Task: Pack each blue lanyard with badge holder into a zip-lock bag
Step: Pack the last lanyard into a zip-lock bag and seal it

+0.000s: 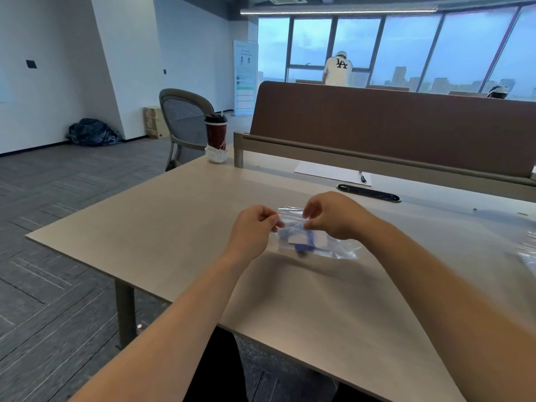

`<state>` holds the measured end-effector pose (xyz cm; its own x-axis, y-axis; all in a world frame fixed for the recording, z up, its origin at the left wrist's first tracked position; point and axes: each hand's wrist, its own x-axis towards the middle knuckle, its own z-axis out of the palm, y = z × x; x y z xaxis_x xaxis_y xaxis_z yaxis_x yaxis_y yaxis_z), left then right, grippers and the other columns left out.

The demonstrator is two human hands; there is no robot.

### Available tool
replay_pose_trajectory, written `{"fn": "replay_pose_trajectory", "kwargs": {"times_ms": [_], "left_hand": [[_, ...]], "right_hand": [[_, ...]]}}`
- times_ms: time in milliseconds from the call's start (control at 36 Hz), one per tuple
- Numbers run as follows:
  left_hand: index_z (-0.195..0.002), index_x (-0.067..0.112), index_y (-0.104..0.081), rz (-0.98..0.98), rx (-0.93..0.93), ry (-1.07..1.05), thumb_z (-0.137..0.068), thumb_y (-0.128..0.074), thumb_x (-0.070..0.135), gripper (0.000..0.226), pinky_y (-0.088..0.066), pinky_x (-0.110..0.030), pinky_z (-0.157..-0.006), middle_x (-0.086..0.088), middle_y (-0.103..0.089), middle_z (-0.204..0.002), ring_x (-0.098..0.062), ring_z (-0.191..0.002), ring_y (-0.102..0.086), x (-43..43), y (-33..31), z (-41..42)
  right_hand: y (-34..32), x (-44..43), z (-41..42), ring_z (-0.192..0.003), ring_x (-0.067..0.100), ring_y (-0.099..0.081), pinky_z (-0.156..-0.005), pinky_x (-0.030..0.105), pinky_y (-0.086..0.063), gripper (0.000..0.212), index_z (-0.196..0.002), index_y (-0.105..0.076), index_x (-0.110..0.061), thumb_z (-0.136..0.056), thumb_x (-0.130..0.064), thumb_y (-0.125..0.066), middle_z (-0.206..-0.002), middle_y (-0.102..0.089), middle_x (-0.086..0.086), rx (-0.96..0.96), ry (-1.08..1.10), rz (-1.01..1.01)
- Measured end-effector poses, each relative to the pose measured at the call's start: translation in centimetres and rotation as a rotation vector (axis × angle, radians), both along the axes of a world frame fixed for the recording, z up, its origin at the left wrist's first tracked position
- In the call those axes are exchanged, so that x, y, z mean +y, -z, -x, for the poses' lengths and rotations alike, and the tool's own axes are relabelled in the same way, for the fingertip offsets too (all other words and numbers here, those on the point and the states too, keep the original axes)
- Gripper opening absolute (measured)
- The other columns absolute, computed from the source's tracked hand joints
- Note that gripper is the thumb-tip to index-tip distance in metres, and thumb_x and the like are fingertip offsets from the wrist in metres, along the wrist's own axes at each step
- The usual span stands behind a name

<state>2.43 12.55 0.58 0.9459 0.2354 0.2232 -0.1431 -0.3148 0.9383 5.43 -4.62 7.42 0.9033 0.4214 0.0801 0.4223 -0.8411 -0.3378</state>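
Sealing step. Your left hand [255,230] and right hand [333,216] both pinch the top edge of the zip-lock bag [336,252]. The left fingers [272,220] grasp the strip at the bag's 9 o'clock end, and the right fingers [311,220] grasp it just past the middle. The red seal line [290,213] runs between them. The blue lanyard [306,245] with its badge holder [295,241] is already inside, bunched in the lower half. The bag hangs low over the counter [174,221]; I can't tell whether its bottom touches. I also can't tell whether the strip is closed, since it is too blurred. Judging by the grip, the next move is to press and slide the right pinch toward 3 o'clock along the strip while the left anchors its end, then set the bag aside. More clear bags [528,250] lie at 3 o'clock on the counter edge. A cup [216,134] stands at 11 o'clock, with paper [330,172] and a pen [362,177] at 1 o'clock.
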Motion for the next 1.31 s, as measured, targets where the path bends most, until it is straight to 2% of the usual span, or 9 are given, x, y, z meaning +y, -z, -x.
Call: {"fn": "replay_pose_trajectory", "kwargs": {"times_ms": [83, 222, 334, 612, 723, 862, 973, 1140, 1307], "left_hand": [[-0.084, 0.011, -0.07, -0.041, 0.001, -0.023, -0.093, -0.062, 0.01, 0.011, -0.047, -0.027, -0.067, -0.009, -0.071, -0.082, -0.017, -0.071, -0.06, -0.2, -0.1, 0.0], [-0.089, 0.01, -0.072, -0.091, -0.024, -0.03, -0.094, -0.064, 0.013, 0.011, -0.044, -0.018, -0.064, -0.003, -0.068, -0.083, -0.01, -0.072, -0.057, -0.1, -0.7, 0.4], [-0.087, 0.01, -0.074, -0.12, -0.046, -0.035, -0.093, -0.066, 0.014, 0.01, -0.046, -0.021, -0.067, -0.004, -0.069, -0.08, -0.012, -0.072, -0.058, 0.0, -1.0, 0.6], [-0.083, 0.008, -0.073, -0.149, -0.052, -0.055, -0.092, -0.068, 0.016, 0.012, -0.042, -0.019, -0.06, 0.001, -0.064, -0.072, -0.009, -0.067, -0.055, 0.1, -1.1, 0.4], [-0.084, 0.005, -0.071, -0.141, -0.036, -0.068, -0.094, -0.066, 0.016, 0.016, -0.042, -0.019, -0.06, -0.005, -0.065, -0.075, -0.012, -0.068, -0.055, -0.1, -1.2, 0.3], [-0.079, 0.013, -0.064, -0.144, -0.057, -0.083, -0.095, -0.063, 0.013, 0.016, -0.036, -0.012, -0.055, 0.002, -0.059, -0.072, -0.007, -0.066, -0.051, 0.1, -1.4, 0.5], [-0.08, 0.016, -0.066, -0.099, -0.071, -0.028, -0.094, -0.063, 0.013, 0.014, -0.042, -0.017, -0.063, 0.001, -0.063, -0.076, -0.009, -0.069, -0.054, 0.3, -1.5, 0.8], [-0.096, 0.015, -0.068, -0.041, 0.005, 0.015, -0.088, -0.072, 0.02, 0.01, -0.054, -0.029, -0.076, -0.003, -0.072, -0.09, -0.018, -0.083, -0.067, 0.5, -1.3, 0.5], [-0.082, 0.017, -0.071, -0.103, 0.003, 0.012, -0.089, -0.07, 0.015, 0.008, -0.051, -0.029, -0.072, -0.003, -0.07, -0.079, -0.015, -0.072, -0.06, 0.5, -1.8, 0.7]], "right_hand": [[0.1, 1.4, 0.1, -0.084, 0.011, -0.062, -0.079, 0.024, -0.049, 0.015, -0.102, -0.071, -0.02, -0.088, -0.023, -0.072, -0.095, -0.067, -0.007, -0.001, -0.042, -0.043], [0.3, 2.4, -0.1, -0.079, 0.01, -0.06, -0.078, 0.024, -0.051, 0.007, -0.095, -0.07, -0.021, -0.088, -0.022, -0.071, -0.091, -0.067, -0.006, -0.012, -0.039, -0.05], [0.1, 3.0, 0.0, -0.077, 0.01, -0.058, -0.066, 0.018, -0.042, 0.006, -0.09, -0.065, -0.023, -0.089, -0.021, -0.071, -0.088, -0.063, -0.007, -0.026, -0.065, -0.07], [-0.1, 3.6, 0.1, -0.077, 0.015, -0.059, -0.072, 0.024, -0.045, 0.014, -0.102, -0.073, -0.011, -0.092, -0.02, -0.068, -0.089, -0.065, -0.002, -0.013, -0.037, -0.086], [-0.2, 3.5, 0.0, -0.072, 0.011, -0.057, -0.07, 0.021, -0.043, 0.016, -0.104, -0.074, -0.01, -0.093, -0.019, -0.066, -0.09, -0.066, -0.001, -0.019, -0.035, -0.086], [-0.5, 2.6, -0.1, -0.079, 0.014, -0.061, -0.079, 0.028, -0.05, 0.015, -0.102, -0.074, -0.012, -0.092, -0.021, -0.068, -0.095, -0.071, 0.0, -0.012, -0.013, -0.067], [-1.1, 1.4, -0.1, -0.083, 0.016, -0.063, -0.079, 0.028, -0.048, 0.013, -0.1, -0.075, -0.012, -0.091, -0.019, -0.069, -0.094, -0.071, 0.0, -0.01, 0.004, -0.046], [-1.2, 1.6, 0.3, -0.086, 0.021, -0.063, -0.076, 0.027, -0.048, 0.012, -0.1, -0.074, -0.012, -0.091, -0.017, -0.068, -0.094, -0.07, 0.003, 0.001, -0.016, -0.009], [-1.2, 1.7, 0.4, -0.09, 0.022, -0.062, -0.076, 0.025, -0.045, 0.014, -0.104, -0.072, -0.01, -0.092, -0.015, -0.067, -0.098, -0.069, 0.004, 0.015, -0.023, -0.002]]}}
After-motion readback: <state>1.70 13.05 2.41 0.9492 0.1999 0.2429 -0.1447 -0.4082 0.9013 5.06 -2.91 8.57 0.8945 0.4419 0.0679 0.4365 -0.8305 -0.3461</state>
